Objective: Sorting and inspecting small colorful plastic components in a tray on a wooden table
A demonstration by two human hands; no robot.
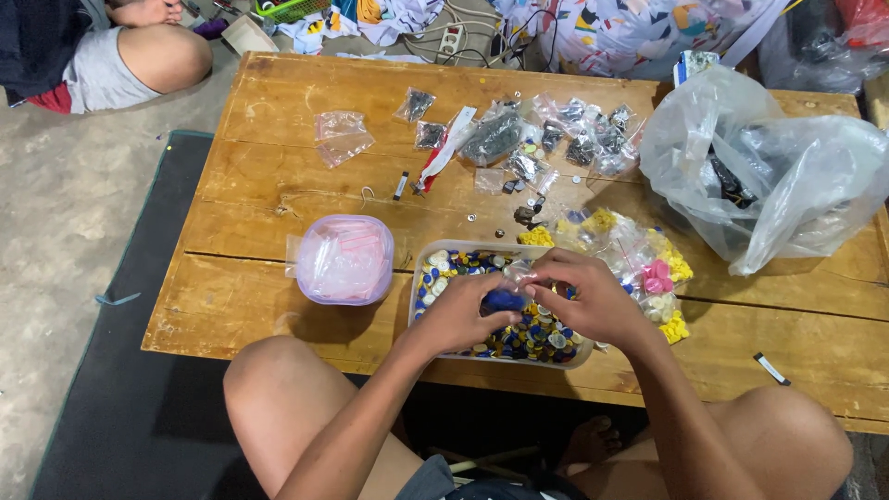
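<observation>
Hands meet over our tray (419, 278): left hand (463, 310) pinches blue piece (505, 300), right hand (583, 296) grips small clear bag (517, 271) just above it.

Low wooden table (306, 194), dark mat (130, 306), concrete floor (56, 213)

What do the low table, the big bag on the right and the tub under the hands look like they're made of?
The low table looks like bare, worn wood: plank seams, grain and cracks show. The big bag seems to be thin clear plastic film, crinkled and glossy, with dark contents showing through. The tub appears to be translucent rigid plastic; small coloured pieces show through its wall. Both hands work over it.
</observation>
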